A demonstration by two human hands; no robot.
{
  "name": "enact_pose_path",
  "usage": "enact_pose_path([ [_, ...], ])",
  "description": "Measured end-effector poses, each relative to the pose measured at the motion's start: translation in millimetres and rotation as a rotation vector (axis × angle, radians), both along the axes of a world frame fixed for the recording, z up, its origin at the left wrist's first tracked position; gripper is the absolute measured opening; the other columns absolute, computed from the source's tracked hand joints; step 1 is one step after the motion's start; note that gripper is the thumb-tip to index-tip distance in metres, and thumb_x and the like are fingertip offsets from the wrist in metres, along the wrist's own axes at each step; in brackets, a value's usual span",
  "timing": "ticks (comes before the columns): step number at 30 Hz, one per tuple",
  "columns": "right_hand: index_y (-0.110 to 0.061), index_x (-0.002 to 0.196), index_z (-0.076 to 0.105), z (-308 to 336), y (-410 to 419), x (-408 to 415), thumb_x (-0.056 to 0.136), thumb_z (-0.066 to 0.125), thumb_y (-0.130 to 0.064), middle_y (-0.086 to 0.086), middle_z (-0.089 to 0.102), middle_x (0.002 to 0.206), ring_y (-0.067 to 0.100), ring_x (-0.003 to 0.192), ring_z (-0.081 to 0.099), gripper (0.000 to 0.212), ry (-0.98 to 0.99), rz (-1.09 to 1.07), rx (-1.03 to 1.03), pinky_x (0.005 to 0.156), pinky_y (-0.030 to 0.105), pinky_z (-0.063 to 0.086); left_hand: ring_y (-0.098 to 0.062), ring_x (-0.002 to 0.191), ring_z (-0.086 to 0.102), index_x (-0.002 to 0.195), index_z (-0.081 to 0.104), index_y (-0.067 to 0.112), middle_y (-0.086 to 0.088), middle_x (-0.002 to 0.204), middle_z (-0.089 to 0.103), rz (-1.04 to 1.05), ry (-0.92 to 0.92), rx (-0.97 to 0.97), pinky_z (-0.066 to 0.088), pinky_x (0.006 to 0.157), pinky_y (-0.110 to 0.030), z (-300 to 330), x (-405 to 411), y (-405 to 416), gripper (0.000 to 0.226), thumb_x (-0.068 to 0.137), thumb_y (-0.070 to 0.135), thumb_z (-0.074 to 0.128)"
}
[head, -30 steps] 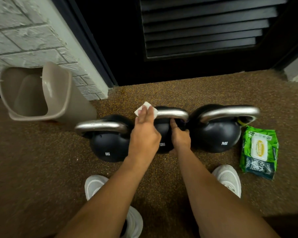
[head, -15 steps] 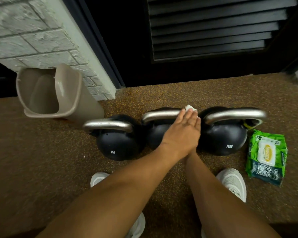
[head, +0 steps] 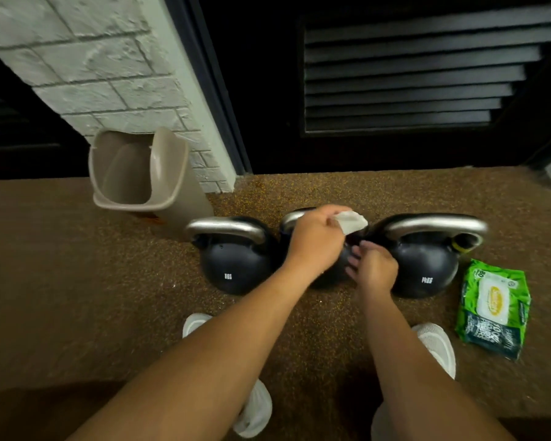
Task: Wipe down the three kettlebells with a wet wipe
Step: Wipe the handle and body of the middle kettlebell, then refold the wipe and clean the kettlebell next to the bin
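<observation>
Head view: three black cast-iron kettlebells with bare steel handles stand in a row on the brown speckled rubber floor (head: 77,281). The left kettlebell (head: 236,265) sits at nine o'clock of the middle kettlebell (head: 331,275), and the right kettlebell (head: 423,268) at three o'clock of it, each just beside its neighbour. The left hand (head: 315,240) covers the middle bell's handle, its fingers curled round a crumpled white wet wipe (head: 350,221) that sticks out toward the right bell. The right hand (head: 374,268) rests low between the middle and right bells with its fingers loosely spread and nothing in its grasp; whether it presses on the middle bell's body I cannot tell.

The step in hand looks to be wiping the middle handle. To do it well, I would wrap the wipe fully round the steel bar, run it end to end and under the arch, then go over the round body while the free hand steadies the bell.

Counted: three kettlebells, one wipe in use, one green soft pack of wet wipes (head: 493,307) at four o'clock of the right bell, one beige plastic bin (head: 172,186) with its lid tipped up at ten o'clock of the left bell, two white shoes near the bottom edge.
</observation>
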State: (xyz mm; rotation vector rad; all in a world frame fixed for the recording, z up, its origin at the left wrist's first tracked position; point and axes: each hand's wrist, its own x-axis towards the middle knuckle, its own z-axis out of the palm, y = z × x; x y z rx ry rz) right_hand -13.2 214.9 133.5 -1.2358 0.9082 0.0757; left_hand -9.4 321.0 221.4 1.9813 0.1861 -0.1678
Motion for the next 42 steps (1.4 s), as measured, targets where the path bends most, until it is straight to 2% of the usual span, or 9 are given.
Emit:
enact_pose_path([
  [3, -0.012, 0.116, 0.067, 33, 3, -7, 0.096, 0.056, -0.027, 0.007, 0.074, 0.101, 0.022, 0.088, 0.071, 0.027, -0.173, 0.115, 0.263, 0.076, 0.039, 0.058, -0.026, 0.105, 0.070, 0.106, 0.071, 0.019, -0.009, 0.113, 0.072, 0.154, 0.179, -0.268, 0.062, 0.089, -0.043, 9, -7, 21, 0.032, 0.098, 0.003, 0.045],
  [5, -0.011, 0.114, 0.067, 51, 11, -13, 0.095, 0.059, -0.029, 0.008, 0.073, 0.105, 0.022, 0.092, 0.071, 0.028, -0.278, 0.310, 0.338, 0.076, 0.039, 0.058, -0.025, 0.099, 0.072, 0.101, 0.068, 0.020, -0.012, 0.111, 0.072, 0.199, 0.238, -0.371, 0.063, 0.074, -0.033, 17, -16, 36, 0.026, 0.101, 0.003, 0.048],
  [10, -0.007, 0.107, 0.067, 80, 40, -21, 0.089, 0.065, -0.001, 0.008, 0.073, 0.094, 0.023, 0.088, 0.070, 0.019, -0.369, 0.557, 0.270, 0.070, 0.034, 0.058, -0.030, 0.102, 0.074, 0.107, 0.070, 0.009, -0.017, 0.114, 0.074, 0.333, 0.232, -0.539, 0.063, 0.071, -0.033, 26, -40, 77, 0.013, 0.100, 0.008, 0.059],
  [14, -0.011, 0.106, 0.068, 95, 56, -23, 0.086, 0.070, -0.001, 0.011, 0.074, 0.094, 0.026, 0.087, 0.071, 0.022, -0.378, 0.653, 0.145, 0.065, 0.033, 0.058, -0.029, 0.103, 0.074, 0.105, 0.066, 0.013, -0.015, 0.115, 0.074, 0.416, 0.209, -0.594, 0.063, 0.071, -0.034, 38, -51, 99, 0.008, 0.098, 0.008, 0.066],
  [21, -0.019, 0.094, 0.072, 122, 68, -11, 0.083, 0.078, -0.012, 0.003, 0.072, 0.096, 0.022, 0.090, 0.071, 0.014, -0.478, 0.720, -0.204, 0.069, 0.035, 0.060, -0.015, 0.080, 0.072, 0.098, 0.069, 0.014, -0.003, 0.091, 0.076, 0.413, 0.137, -0.562, 0.057, 0.060, -0.024, 55, -49, 118, 0.010, 0.091, 0.012, 0.076],
  [25, -0.021, 0.098, 0.070, 132, 72, -6, 0.082, 0.079, -0.015, -0.002, 0.071, 0.093, 0.013, 0.085, 0.068, 0.019, -0.528, 0.774, -0.302, 0.061, 0.022, 0.052, -0.012, 0.065, 0.071, 0.094, 0.068, 0.009, -0.002, 0.079, 0.072, 0.403, 0.092, -0.627, 0.059, 0.056, -0.026, 60, -44, 122, 0.014, 0.086, 0.007, 0.079],
  [29, -0.025, 0.097, 0.072, 135, 76, -7, 0.084, 0.076, -0.017, 0.001, 0.072, 0.094, 0.021, 0.084, 0.069, 0.016, -0.543, 0.818, -0.273, 0.062, 0.029, 0.052, -0.020, 0.077, 0.070, 0.094, 0.070, 0.013, -0.007, 0.089, 0.074, 0.383, 0.086, -0.651, 0.057, 0.065, -0.031, 59, -41, 125, 0.013, 0.085, 0.013, 0.080],
  [37, -0.015, 0.095, 0.068, 138, 88, -11, 0.084, 0.075, -0.007, 0.011, 0.073, 0.092, 0.022, 0.080, 0.070, 0.015, -0.548, 0.689, -0.196, 0.067, 0.035, 0.059, -0.023, 0.099, 0.074, 0.129, 0.067, 0.008, -0.014, 0.120, 0.074, 0.320, 0.124, -0.891, 0.062, 0.077, -0.038, 54, -47, 135, 0.037, 0.092, 0.005, 0.070],
  [42, -0.009, 0.099, 0.066, 142, 89, -16, 0.080, 0.078, -0.005, 0.013, 0.073, 0.089, 0.024, 0.080, 0.071, 0.023, -0.489, 0.745, -0.096, 0.068, 0.033, 0.058, -0.024, 0.100, 0.072, 0.116, 0.071, 0.012, -0.010, 0.112, 0.074, 0.371, 0.064, -0.847, 0.063, 0.079, -0.040, 57, -50, 138, 0.028, 0.090, 0.000, 0.071],
])
